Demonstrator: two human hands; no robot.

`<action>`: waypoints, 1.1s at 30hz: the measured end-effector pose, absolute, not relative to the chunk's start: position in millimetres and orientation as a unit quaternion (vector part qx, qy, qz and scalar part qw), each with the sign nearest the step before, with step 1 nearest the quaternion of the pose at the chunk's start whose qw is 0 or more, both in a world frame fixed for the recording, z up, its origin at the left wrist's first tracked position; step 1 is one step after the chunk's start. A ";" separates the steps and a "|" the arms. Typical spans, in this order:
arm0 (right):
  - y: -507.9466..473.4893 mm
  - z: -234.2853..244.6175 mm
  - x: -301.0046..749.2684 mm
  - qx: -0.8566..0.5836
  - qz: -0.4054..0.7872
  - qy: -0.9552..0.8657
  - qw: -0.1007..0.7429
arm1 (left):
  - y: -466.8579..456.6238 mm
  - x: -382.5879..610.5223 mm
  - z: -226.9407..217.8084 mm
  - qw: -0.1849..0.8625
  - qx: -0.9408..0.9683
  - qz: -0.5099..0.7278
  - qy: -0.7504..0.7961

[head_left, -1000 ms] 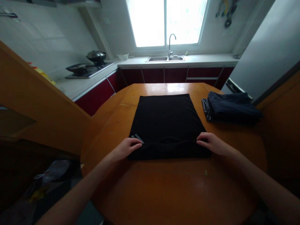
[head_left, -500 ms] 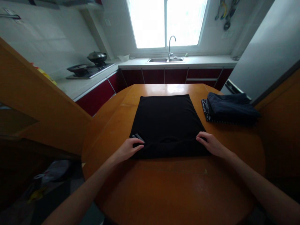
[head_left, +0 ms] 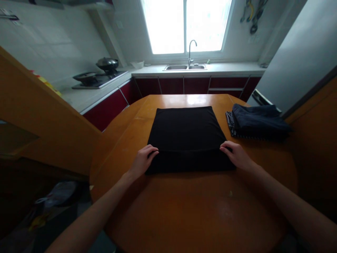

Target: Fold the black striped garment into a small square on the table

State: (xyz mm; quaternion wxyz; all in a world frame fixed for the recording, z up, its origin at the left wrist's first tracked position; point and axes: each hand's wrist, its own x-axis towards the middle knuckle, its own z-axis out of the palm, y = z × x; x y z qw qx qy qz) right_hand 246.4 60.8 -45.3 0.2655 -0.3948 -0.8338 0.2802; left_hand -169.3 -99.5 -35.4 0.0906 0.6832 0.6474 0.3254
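A black garment (head_left: 186,130) lies flat on the wooden table, its near part folded over in a band that runs from side to side. My left hand (head_left: 143,160) pinches the left end of the folded edge between thumb and fingers. At the right end, my right hand (head_left: 235,153) is closed on the same edge in a similar pinch. The cloth between both hands is drawn fairly straight. What kind of garment it is, I cannot tell.
On the table's right side sits a stack of folded dark clothes (head_left: 259,121). The rounded wooden table (head_left: 184,207) stands before a counter with a sink (head_left: 176,67). Pans (head_left: 107,64) rest on the stove at the left, and an orange wooden panel (head_left: 50,116) rises nearby.
Both hands have moved the garment's folded edge a little farther from me, the left hand more than the right. The grey stripes near the left hand are now out of sight.
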 end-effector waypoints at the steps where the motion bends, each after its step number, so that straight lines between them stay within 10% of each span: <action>1: 66.0 -43.0 244.1 -0.396 0.280 -0.832 0.270 | -94.1 -171.0 -35.0 0.079 0.684 0.330 0.646; 33: 222.4 -51.0 157.7 -0.499 0.101 -0.859 0.059 | 77.7 -234.9 -46.4 0.055 0.689 0.174 0.701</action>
